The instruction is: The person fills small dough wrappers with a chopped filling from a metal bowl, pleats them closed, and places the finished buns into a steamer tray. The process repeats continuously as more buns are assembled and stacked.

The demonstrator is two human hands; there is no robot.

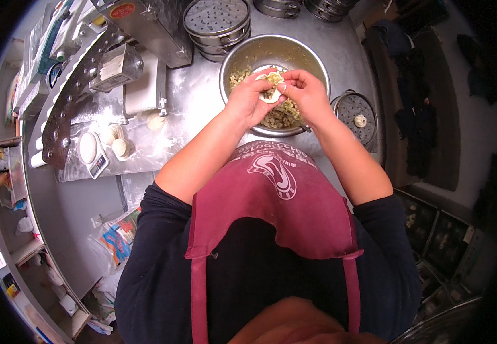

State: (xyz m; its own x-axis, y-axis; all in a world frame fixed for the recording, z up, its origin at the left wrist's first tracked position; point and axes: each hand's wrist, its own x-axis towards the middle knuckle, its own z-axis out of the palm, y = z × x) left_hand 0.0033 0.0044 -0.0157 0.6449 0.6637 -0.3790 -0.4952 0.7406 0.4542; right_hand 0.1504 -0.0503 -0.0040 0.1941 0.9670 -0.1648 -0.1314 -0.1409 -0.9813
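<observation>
A round dough wrapper with chopped green-yellow filling in its middle rests in my left hand, whose fingers curl around it. My right hand pinches the wrapper's right edge between thumb and fingers. Both hands are over a large steel bowl of chopped filling; a utensil handle shows at its lower right rim. To the right of the bowl, one pleated bun sits on a perforated steamer tray.
Stacked metal steamers stand behind the bowl. At left are a dough machine, a flat dough round, dough pieces and a small digital scale on the floured steel table. More steamers stand at the back.
</observation>
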